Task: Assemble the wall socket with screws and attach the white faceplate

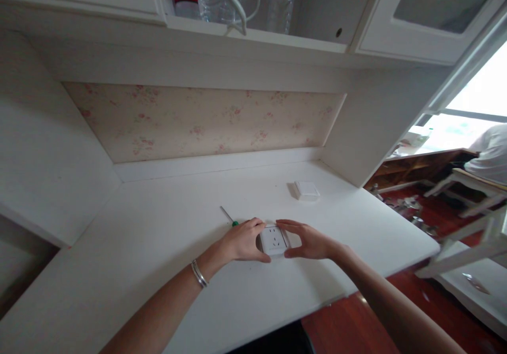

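A white wall socket [273, 241] with several slots in its face lies on the white desk, face up. My left hand [246, 242] grips its left side, fingers at the far edge and thumb at the near corner. On the opposite side my right hand [308, 241] holds the socket the same way, between fingertips and thumb. A screwdriver [227, 215] lies just beyond my left hand; its shaft and a bit of green handle show, the remainder is hidden behind that hand. Farther back on the right rests a second white square piece [307, 191], perhaps another socket or switch.
Overhead, a shelf [257, 36] holds plastic bottles [282, 5] and a white cable [233, 2] hanging over its edge. Side panels [368, 116] bound the desk. To the right are a wooden stool [475, 185] and part of a person in white [493, 153].
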Available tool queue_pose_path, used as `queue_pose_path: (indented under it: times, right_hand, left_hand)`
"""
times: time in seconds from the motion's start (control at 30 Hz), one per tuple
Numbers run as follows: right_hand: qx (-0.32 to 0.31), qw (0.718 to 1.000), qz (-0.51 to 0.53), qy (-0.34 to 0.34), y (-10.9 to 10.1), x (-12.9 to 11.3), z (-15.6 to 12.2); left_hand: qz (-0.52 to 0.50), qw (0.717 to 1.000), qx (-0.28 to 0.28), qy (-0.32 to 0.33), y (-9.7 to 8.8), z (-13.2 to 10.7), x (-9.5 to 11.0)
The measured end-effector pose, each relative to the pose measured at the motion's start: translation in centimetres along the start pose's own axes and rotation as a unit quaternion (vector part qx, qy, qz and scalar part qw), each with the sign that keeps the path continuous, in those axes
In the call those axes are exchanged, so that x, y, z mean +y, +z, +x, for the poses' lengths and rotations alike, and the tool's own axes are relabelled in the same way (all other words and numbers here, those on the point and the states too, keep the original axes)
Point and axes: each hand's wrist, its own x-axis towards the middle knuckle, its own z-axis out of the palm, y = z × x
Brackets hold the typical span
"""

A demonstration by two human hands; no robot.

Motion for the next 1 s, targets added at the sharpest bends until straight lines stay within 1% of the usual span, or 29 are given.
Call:
queue_pose_path:
  times: [0.1, 0.27, 0.4, 0.6, 0.73, 0.83, 1.0]
  right_hand:
    - [0.009, 1.000, -0.002, -0.001, 0.0, 0.0, 0.0]
    - [0.003, 1.000, -0.018, -0.006, 0.0, -0.3, 0.3]
    - [0.001, 1.000, -0.017, 0.001, -0.1, -0.3, 0.4]
    - [0.008, 0.999, -0.037, 0.003, -0.1, -0.3, 0.4]
    - [-0.004, 0.999, -0.053, 0.005, -0.3, -0.5, 0.6]
    - [-0.016, 0.998, -0.056, 0.020, -0.6, -0.8, 0.8]
    - [-0.018, 0.996, -0.061, 0.055, -0.7, -1.1, 0.9]
  left_hand:
    - [-0.010, 1.000, -0.004, -0.005, -0.1, 0.0, 0.1]
    - [-0.019, 1.000, -0.007, -0.008, -0.2, 0.0, 0.0]
    - [-0.026, 0.999, -0.016, -0.024, -0.2, 0.0, 0.1]
    - [-0.028, 0.999, -0.008, -0.022, 0.1, 0.3, 0.3]
    - [-0.014, 1.000, -0.005, -0.024, 0.2, 0.4, 0.1]
    - [-0.011, 1.000, -0.006, -0.020, 0.3, 0.6, 0.0]
    - [-0.006, 0.999, -0.010, -0.035, 0.4, 0.7, 0.0]
